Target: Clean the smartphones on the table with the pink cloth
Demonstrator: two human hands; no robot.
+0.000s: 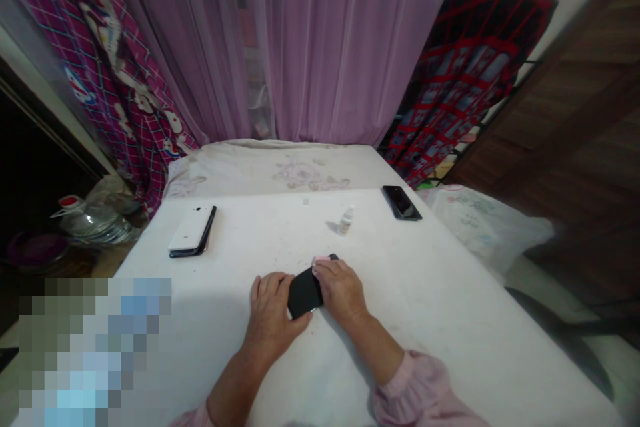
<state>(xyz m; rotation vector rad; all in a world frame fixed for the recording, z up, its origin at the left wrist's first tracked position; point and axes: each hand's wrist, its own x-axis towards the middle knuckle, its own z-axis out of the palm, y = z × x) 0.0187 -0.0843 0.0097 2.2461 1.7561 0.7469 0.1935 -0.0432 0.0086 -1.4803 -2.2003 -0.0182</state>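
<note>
Head view: both hands hold a dark phone, right pressing a pink eraser-like block.

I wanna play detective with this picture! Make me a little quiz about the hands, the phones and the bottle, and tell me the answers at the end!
1. Which hand holds the pink pad? A) left, B) right, C) neither.
2. True or false: the bottle stands farther away than the black phone under the left hand.
3. Fill in the colour: the top phone in the pile on the left is ____.

Key: 1. B, the right hand; 2. true; 3. white.
</note>
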